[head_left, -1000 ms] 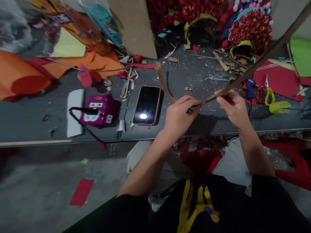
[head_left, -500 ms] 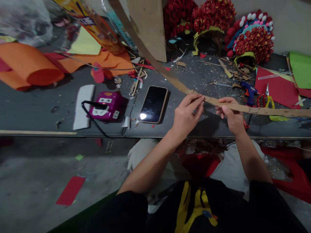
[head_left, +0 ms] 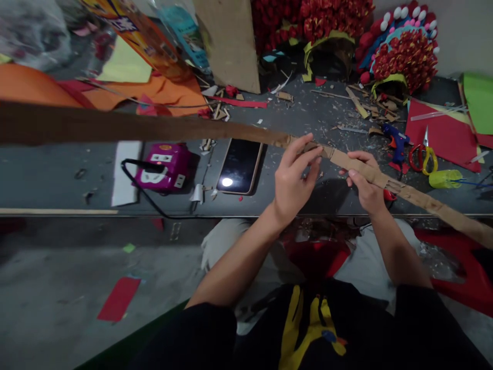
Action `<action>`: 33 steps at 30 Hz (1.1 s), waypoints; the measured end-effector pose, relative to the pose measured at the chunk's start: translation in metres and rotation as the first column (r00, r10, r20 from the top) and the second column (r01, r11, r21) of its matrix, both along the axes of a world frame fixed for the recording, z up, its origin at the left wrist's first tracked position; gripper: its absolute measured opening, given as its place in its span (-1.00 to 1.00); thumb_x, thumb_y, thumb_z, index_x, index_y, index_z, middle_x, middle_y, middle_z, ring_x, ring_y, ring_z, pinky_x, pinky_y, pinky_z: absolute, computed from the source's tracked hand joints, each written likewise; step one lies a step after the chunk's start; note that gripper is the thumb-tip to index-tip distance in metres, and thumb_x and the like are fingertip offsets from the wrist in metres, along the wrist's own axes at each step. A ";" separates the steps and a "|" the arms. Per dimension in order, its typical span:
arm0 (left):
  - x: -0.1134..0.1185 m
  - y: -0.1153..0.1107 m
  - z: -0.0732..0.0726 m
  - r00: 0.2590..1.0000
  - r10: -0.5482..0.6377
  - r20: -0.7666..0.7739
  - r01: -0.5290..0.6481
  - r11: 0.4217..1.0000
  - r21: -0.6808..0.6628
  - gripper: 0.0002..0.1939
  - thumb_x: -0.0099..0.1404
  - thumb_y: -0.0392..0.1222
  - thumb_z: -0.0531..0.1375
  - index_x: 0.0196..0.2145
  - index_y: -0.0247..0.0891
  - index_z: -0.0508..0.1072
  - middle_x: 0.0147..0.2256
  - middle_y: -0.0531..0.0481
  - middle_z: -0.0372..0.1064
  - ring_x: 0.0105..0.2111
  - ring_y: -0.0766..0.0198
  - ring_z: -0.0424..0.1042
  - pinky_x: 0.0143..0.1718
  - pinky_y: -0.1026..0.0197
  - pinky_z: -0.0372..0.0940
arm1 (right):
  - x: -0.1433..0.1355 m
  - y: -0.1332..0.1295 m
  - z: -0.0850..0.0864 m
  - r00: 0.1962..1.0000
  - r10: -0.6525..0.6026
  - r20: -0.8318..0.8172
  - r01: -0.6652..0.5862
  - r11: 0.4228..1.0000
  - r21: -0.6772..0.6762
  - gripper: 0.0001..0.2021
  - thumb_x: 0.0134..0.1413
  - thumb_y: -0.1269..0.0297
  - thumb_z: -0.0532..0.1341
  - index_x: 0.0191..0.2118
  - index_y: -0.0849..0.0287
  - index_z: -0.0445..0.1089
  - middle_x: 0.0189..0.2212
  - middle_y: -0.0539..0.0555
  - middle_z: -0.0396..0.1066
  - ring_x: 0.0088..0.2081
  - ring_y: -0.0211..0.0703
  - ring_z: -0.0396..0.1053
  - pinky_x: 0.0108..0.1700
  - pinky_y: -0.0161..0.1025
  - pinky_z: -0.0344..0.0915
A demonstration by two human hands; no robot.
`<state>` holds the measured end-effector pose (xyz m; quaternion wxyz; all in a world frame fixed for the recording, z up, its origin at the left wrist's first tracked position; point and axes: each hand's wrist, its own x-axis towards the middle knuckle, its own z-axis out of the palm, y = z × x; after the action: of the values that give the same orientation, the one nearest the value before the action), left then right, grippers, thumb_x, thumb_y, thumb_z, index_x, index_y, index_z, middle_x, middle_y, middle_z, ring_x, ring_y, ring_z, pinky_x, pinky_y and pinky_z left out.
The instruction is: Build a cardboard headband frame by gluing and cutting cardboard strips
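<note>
A long brown cardboard strip runs across the view above the dark table, from the left edge to the lower right. My left hand is at its middle, with the thumb and fingers closed on the strip near a joint or fold. To the right, my right hand pinches the strip between thumb and fingers. Left of my left hand, a black phone lies on the table, its top partly behind the strip. A blue glue gun and scissors lie beyond my right hand.
Purple power socket with a black cable is at the left. Orange paper, a bottle and a cardboard sheet stand or lie behind. Red flower headpieces are at the back, red paper at the right.
The strip's left part has swung down toward the left edge, and its right part now slopes lower. My left fingers have lifted slightly. Both hands remain on the strip.
</note>
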<state>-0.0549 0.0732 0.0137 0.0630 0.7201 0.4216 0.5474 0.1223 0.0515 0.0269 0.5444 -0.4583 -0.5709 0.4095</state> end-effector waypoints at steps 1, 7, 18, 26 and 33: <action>0.000 0.000 0.000 1.000 0.006 -0.010 -0.006 1.000 0.002 -0.78 0.45 -0.20 0.09 -0.04 -0.21 0.48 0.10 -0.15 0.41 0.11 0.20 0.43 0.01 0.15 0.48 | 0.001 0.000 0.000 1.000 0.006 -0.009 -0.006 1.000 0.001 -0.74 0.14 0.12 0.23 -0.05 -0.01 0.36 -0.14 0.01 0.40 -0.27 -0.26 0.46 -0.42 -0.31 0.32; 0.002 0.000 0.001 0.993 0.084 -0.082 -0.075 0.992 0.102 -0.80 0.46 -0.20 0.08 -0.06 -0.20 0.47 0.03 -0.10 0.46 0.05 0.25 0.47 0.01 0.17 0.48 | 0.001 0.000 -0.001 0.995 0.028 -0.091 -0.031 0.999 -0.036 -0.70 0.07 0.07 0.25 -0.07 -0.01 0.35 -0.12 0.02 0.41 -0.21 -0.18 0.51 -0.43 -0.31 0.34; -0.003 -0.004 0.003 0.992 0.068 -0.106 -0.057 0.993 0.102 -0.76 0.45 -0.20 0.07 -0.07 -0.08 0.52 -0.01 -0.03 0.51 -0.02 0.26 0.53 -0.10 0.22 0.52 | 0.003 -0.007 0.008 0.982 0.053 -0.183 -0.070 0.994 -0.085 -0.71 0.02 0.07 0.29 -0.14 -0.01 0.33 -0.20 -0.02 0.39 -0.31 -0.21 0.53 -0.46 -0.31 0.37; -0.003 -0.006 0.002 0.995 0.031 -0.097 -0.029 0.999 0.016 -0.74 0.48 -0.15 0.03 -0.08 -0.05 0.52 0.00 -0.01 0.50 -0.01 0.25 0.52 -0.07 0.17 0.52 | 0.008 -0.010 0.016 0.996 0.036 -0.087 -0.044 0.994 -0.096 -0.69 0.02 0.02 0.27 -0.13 0.00 0.34 -0.28 0.00 0.38 -0.30 -0.14 0.52 -0.43 -0.23 0.38; -0.001 -0.006 0.002 0.998 -0.022 -0.064 0.020 1.000 -0.020 -0.74 0.47 -0.16 0.04 -0.07 -0.11 0.53 0.01 -0.05 0.49 -0.03 0.25 0.53 -0.09 0.20 0.51 | 0.016 -0.008 0.013 0.999 0.031 -0.033 -0.032 0.998 -0.057 -0.72 0.05 0.03 0.28 -0.13 -0.02 0.39 -0.27 0.00 0.42 -0.33 -0.17 0.50 -0.42 -0.23 0.38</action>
<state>-0.0561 0.0669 0.0162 0.0620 0.7412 0.4210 0.5192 0.1380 0.0436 0.0395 0.5337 -0.4580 -0.5572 0.4415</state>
